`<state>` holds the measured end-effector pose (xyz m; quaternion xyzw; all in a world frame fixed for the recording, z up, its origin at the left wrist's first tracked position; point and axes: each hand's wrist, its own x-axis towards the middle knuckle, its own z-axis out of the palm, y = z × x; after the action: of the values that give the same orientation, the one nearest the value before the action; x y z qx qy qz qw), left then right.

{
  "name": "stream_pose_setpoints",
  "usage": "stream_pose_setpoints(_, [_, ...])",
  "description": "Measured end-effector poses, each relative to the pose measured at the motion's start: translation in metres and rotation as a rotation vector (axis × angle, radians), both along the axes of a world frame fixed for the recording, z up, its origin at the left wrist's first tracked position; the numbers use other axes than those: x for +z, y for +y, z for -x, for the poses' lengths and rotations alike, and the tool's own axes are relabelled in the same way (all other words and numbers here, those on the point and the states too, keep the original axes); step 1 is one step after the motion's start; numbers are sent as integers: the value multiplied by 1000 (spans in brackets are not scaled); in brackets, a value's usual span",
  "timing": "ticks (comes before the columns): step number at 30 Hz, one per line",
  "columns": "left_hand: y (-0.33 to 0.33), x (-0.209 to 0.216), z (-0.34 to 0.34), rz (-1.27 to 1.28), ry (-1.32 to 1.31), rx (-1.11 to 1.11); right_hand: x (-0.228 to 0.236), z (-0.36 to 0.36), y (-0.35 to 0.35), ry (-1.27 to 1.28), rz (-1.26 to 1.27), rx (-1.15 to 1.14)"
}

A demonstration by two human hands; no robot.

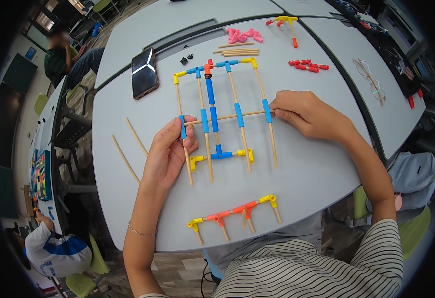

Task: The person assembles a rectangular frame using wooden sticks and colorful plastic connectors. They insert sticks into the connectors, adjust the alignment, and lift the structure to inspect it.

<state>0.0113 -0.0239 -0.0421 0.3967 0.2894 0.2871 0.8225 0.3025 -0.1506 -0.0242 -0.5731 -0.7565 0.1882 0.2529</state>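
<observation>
A frame of wooden sticks and plastic connectors (205, 113) lies before me, blue along its middle, with yellow corners. My left hand (167, 149) is closed round the blue connector (182, 127) on its left stick. At the opposite side, my right hand (304, 113) pinches the end of the horizontal stick (252, 114), beside the rightmost blue connector (266, 110). Near the table's front edge sits a smaller piece (232, 213) with orange and yellow connectors and short sticks. Two loose sticks (137, 135) lie left of my left hand.
Behind the frame are a phone (145, 73), small black parts (184, 61), loose sticks (239, 52), pink connectors (242, 36), red connectors (308, 65) and a yellow-and-red piece (287, 21). Glasses (371, 79) lie on the right table. Two people (61, 253) sit at the left.
</observation>
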Motion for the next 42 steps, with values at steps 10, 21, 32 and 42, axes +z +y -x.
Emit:
stream_pose_setpoints(10, [-8, 0, -3, -168, 79, 21, -12, -2, 4, 293, 43, -200])
stream_pose_setpoints(21, [-17, 4, -4, -484, 237, 69, -8, -3, 3, 671, 231, -252])
stream_pose_setpoints(32, [-18, 1, -3, -511, 235, 18, -2, 2, 0, 352, 30, -245])
stream_pose_setpoints(42, [-18, 1, -5, -472, 252, 1, -8, -3, 3, 13, -259, -254])
